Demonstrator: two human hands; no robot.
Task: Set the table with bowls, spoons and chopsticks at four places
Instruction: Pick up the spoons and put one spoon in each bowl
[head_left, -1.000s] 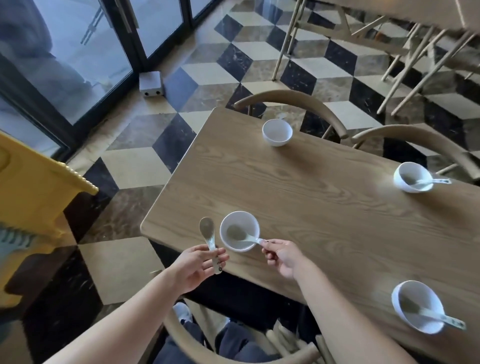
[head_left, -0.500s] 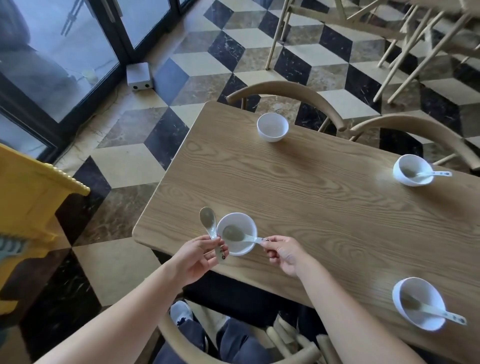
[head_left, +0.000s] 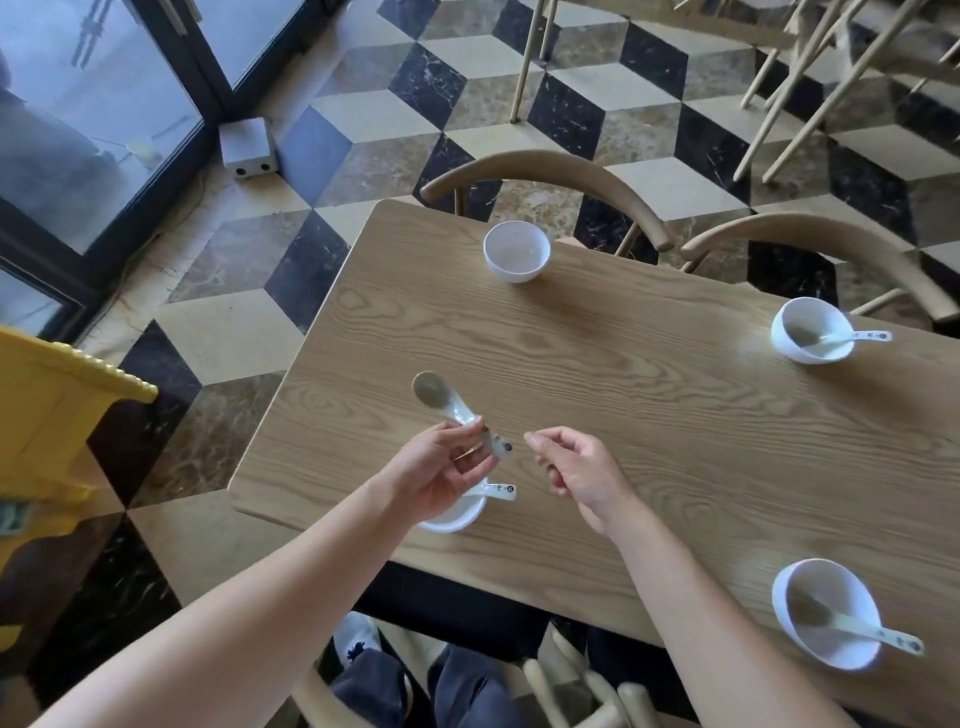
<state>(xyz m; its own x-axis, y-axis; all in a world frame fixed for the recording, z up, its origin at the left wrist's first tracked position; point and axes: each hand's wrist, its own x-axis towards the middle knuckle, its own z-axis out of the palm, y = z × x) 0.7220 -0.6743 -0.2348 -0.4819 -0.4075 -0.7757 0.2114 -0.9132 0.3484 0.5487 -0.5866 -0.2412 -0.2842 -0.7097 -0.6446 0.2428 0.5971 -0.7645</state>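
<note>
On the table (head_left: 649, 405), three bowls with spoons, far bowl (head_left: 517, 251) empty

Your left hand (head_left: 441, 470) pinched shut in a grip, palm up, your right hand (head_left: 582, 470) loosely curled, empty, both forearms extended.

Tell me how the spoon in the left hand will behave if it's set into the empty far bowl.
The spoon looks glazed ceramic: probably stiff, slick, chippable. In the bowl its handle would likely overhang the rim and might slide.
</note>
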